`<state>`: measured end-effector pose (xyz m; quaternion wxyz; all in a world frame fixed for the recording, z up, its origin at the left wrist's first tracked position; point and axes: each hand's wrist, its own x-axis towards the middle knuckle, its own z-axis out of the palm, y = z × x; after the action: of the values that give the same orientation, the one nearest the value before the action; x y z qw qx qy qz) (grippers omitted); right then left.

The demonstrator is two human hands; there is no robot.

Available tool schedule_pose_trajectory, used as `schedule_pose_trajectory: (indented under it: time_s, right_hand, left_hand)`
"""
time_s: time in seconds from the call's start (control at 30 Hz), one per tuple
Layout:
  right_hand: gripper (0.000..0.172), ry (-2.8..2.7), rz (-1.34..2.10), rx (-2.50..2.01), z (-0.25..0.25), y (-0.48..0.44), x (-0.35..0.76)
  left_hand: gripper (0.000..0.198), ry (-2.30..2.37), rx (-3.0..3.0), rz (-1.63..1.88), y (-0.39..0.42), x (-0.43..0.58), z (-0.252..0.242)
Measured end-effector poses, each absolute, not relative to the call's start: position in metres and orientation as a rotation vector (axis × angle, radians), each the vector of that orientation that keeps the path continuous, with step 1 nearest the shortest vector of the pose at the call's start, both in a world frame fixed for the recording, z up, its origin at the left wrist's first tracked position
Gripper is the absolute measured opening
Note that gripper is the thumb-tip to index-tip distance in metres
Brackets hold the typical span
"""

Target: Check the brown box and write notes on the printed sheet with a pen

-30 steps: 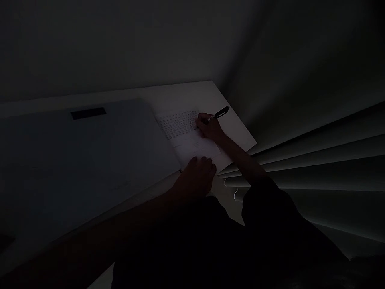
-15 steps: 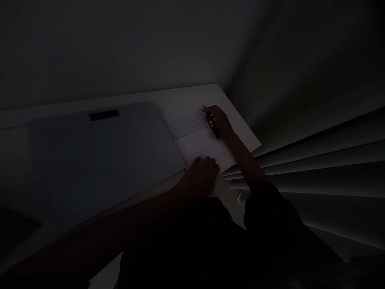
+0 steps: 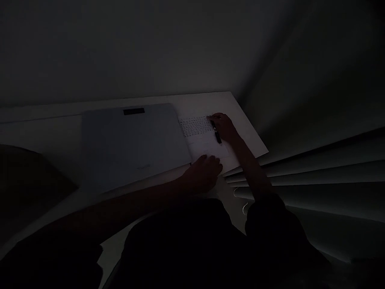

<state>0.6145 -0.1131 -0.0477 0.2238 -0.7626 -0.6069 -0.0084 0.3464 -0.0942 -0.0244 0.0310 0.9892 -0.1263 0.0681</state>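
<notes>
My right hand (image 3: 225, 127) has its fingers wrapped round the pen (image 3: 215, 131), over the sheet (image 3: 202, 138) at the surface's far right corner. My left hand (image 3: 204, 173) presses flat on the sheet's near edge, fingers spread. Writing step, I'd judge; next needs a steady tip.

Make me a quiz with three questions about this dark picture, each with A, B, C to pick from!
1. Where does the sheet of paper lie?
A. right of the big grey pad
B. on the floor
C. on top of the blinds

2. What colour is the pen?
A. white
B. black
C. yellow

3. What is the right hand doing?
A. lying flat and open
B. gripping the pen
C. pulling a blind slat

Answers: 1 A, the paper sits on the white desk just right of the pad. 2 B, the pen looks black against the pale paper. 3 B, its fingers close on the pen while the left hand rests at the paper's near edge.
</notes>
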Motion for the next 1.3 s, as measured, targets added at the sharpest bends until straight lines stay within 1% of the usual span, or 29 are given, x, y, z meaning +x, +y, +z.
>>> schedule_pose_trajectory:
  time_s: [0.2, 0.33, 0.4, 0.53, 0.6, 0.7, 0.77, 0.83, 0.9, 0.97, 1.07, 1.17, 1.3]
  right_hand:
    - [0.056, -1.525, 0.004, -2.025, -0.04, -0.122, 0.609]
    - [0.054, -1.488, -0.05, -2.003, -0.04, -0.121, 0.61]
    - [0.053, -1.479, -0.052, -2.007, -0.039, -0.12, 0.608]
    - [0.048, -1.438, -0.107, -2.047, -0.036, -0.118, 0.603]
    - [0.045, -1.424, -0.19, -2.051, -0.035, -0.116, 0.602]
    - [0.046, -1.593, -0.306, -2.035, -0.035, -0.114, 0.6]
    - [0.044, -1.636, -0.352, -2.0, -0.033, -0.113, 0.596]
    - [0.047, -1.495, -0.331, -1.961, -0.028, -0.112, 0.587]
    - [0.047, -1.517, -0.316, -1.907, -0.019, -0.112, 0.571]
    - [0.046, -1.595, -0.277, -1.845, -0.01, -0.111, 0.549]
    - [0.043, -1.713, -0.18, -1.743, 0.005, -0.106, 0.506]
    - [0.042, -1.838, -0.036, -1.608, 0.016, -0.093, 0.464]
    - [0.035, -1.898, 0.213, -1.396, 0.031, -0.068, 0.415]
  left_hand:
    - [0.037, -0.434, 3.104, 0.288, -0.096, 0.344, -0.025]
    - [0.039, -0.476, 3.179, 0.577, -0.094, 0.331, -0.025]
    - [0.04, -0.453, 3.228, 0.654, -0.091, 0.32, -0.021]
    - [0.031, -0.29, 3.257, 0.736, -0.078, 0.285, -0.009]
    - [0.024, -0.167, 3.248, 0.799, -0.07, 0.264, -0.004]
    - [0.022, 0.101, 3.217, 0.907, -0.057, 0.23, 0.0]
    - [0.025, 0.306, 3.184, 1.035, -0.05, 0.207, 0.001]
    - [0.03, 0.518, 3.144, 1.125, -0.046, 0.185, 0.002]
    - [0.034, 0.715, 3.097, 1.168, -0.043, 0.163, 0.004]
    - [0.037, 0.889, 3.058, 1.231, -0.042, 0.14, 0.006]
    - [0.037, 1.092, 2.989, 1.444, -0.039, 0.105, 0.008]
    - [0.035, 1.226, 2.883, 1.681, -0.035, 0.069, 0.006]
    - [0.033, 1.503, 2.708, 1.875, -0.033, 0.024, 0.004]
